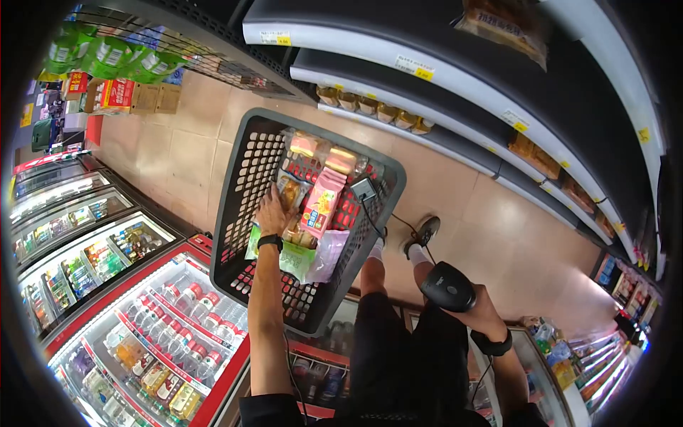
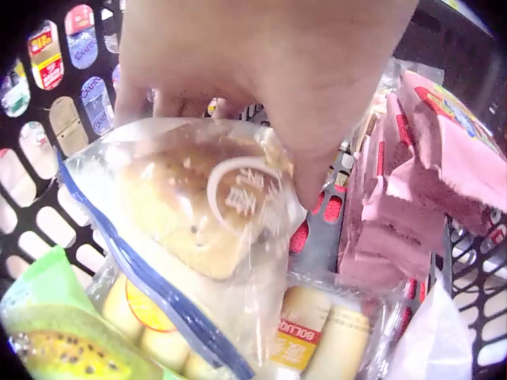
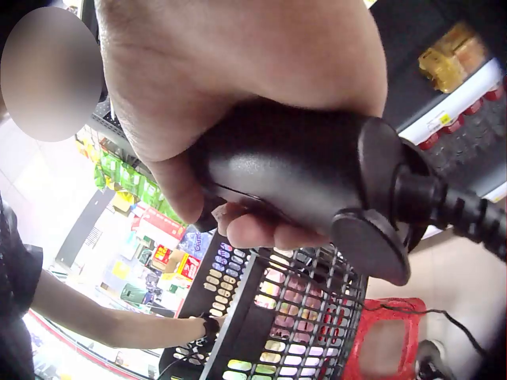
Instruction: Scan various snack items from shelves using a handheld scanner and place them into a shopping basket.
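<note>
Inside the grey shopping basket [image 1: 228,199], my left hand [image 1: 271,213] grips a clear bag of bread [image 2: 198,214] with a blue edge strip. The thumb lies along its right side in the left wrist view; the fingers are partly hidden behind the bag. Pink packs [image 1: 324,203] stand beside it. A pack of bread rolls [image 2: 321,332] and a green bag with a kiwi picture [image 2: 63,340] lie close below. Outside the basket, near the right knee, my right hand [image 1: 487,313] holds a black barcode scanner [image 3: 277,170], its coiled cord trailing off.
A lilac bag [image 1: 329,256] and a small boxy device [image 1: 363,188] with a cable are also at the basket. Glass-topped freezers [image 1: 192,313] with bottles stand at left. Shelves [image 1: 398,64] run along the upper right. A red stool-like frame [image 3: 412,317] is under the basket.
</note>
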Motion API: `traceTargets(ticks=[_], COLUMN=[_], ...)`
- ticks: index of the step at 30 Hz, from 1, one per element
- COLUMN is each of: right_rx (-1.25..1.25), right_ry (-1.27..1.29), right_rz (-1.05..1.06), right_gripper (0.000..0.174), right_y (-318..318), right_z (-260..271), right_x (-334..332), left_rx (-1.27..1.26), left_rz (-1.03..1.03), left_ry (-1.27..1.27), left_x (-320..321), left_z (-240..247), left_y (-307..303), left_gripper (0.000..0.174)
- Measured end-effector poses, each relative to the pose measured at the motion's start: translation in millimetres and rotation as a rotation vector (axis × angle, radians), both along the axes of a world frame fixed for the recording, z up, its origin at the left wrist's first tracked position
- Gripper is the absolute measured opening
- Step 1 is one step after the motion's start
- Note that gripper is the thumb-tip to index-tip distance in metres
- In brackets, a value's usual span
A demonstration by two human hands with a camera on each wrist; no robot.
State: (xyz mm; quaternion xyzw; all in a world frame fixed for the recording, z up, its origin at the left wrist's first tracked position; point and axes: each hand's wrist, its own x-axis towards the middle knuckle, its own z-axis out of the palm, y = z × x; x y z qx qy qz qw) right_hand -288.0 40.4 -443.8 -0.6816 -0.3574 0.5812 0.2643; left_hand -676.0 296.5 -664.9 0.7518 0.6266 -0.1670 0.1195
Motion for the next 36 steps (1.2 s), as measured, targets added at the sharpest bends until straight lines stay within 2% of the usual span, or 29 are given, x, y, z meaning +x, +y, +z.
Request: traceTargets(ticks=[2,4,7,8,10,11,12,13,14,16,17,18,20,22,23,25,27,29,30,32,36], right_rx=[-0.013,-0.006,0.031,0.010,0.003,0.013,0.021,0.116,-0.018,-0.038,-0.040,-0.013,0.009,0.134,0.128,0.085,0.084,0.091,0.088,0.082,0.066], right_ry=[0.020,0.032,0.005,0.011,-0.005,-0.031,-0.062,-0.044,-0.039,0.021,0.023,0.016,0.005,-0.003,-0.012,0.016,-0.011,-0.035,-0.043,-0.049,-0.031], right_rz=[-0.004,-0.010,-0.010,-0.010,-0.021,0.002,0.024,-0.068,0.044,-0.007,-0.012,0.011,0.022,-0.069,-0.037,-0.130,-0.132,-0.142,-0.163,-0.188,-0.208], right_gripper=[0.037,0.037,0.035,0.036,0.037,0.040,0.043,0.048,0.051,0.050,0.050,0.048,0.046,0.038,0.038,0.035,0.036,0.036,0.037,0.037,0.039], right_y=[3.8,12.4,26.9,32.4,33.5,25.2,23.5,32.9,18.2,19.9,18.9,16.0,11.5,8.4,9.2,8.4,2.8,-4.6,-11.3,-22.4,-36.6], right_z=[-6.5,-9.7,-7.7,-4.8,-7.0,-13.4,-17.7,-13.3,-24.9,-25.0,-27.6,-31.6,-38.3,-37.7,-30.8,-10.7,4.4,15.0,19.2,25.9,24.0], right_x=[-5.3,-9.3,-19.2,-21.7,-24.3,-25.2,-21.8,-25.2,-18.8,-15.2,-11.7,-7.9,-0.9,6.3,12.9,23.7,35.7,46.5,51.8,61.4,76.2], left_rx=[-0.130,-0.148,0.023,0.032,0.147,0.172,0.232,0.311,0.384,0.361,0.431,0.398,0.495,0.560,0.523,0.617,0.735,0.657,0.547,0.275,0.443], left_rz=[0.031,0.062,0.107,0.107,0.032,-0.015,-0.097,-0.086,-0.073,-0.042,-0.168,-0.240,-0.525,-0.721,-0.759,-0.853,-0.897,-0.948,-0.904,-0.728,-0.812], left_ry=[0.008,-0.030,-0.281,-0.291,-0.476,-0.446,-0.430,-0.464,-0.492,-0.574,-0.638,-0.719,-0.827,-0.929,-0.862,-0.927,-0.848,-0.681,-0.627,-0.684,-0.696], left_x=[11.6,11.6,17.3,17.0,19.8,23.9,28.0,37.6,47.5,66.6,78.4,95.2,146.5,215.4,247.8,324.2,383.0,425.5,436.9,444.4,448.5], left_z=[12.0,14.6,20.1,18.1,11.3,11.0,11.1,16.6,26.0,57.6,71.9,93.0,143.0,197.2,224.5,257.9,256.4,244.4,238.1,232.5,222.0], left_y=[3.4,8.1,12.7,15.2,21.7,25.3,28.6,30.4,30.3,25.5,25.2,26.9,43.1,61.3,66.4,88.1,109.1,136.0,143.4,153.8,150.5], left_gripper=[0.101,0.098,0.089,0.089,0.091,0.092,0.089,0.082,0.076,0.060,0.046,0.041,0.035,0.040,0.041,0.046,0.051,0.057,0.060,0.059,0.059])
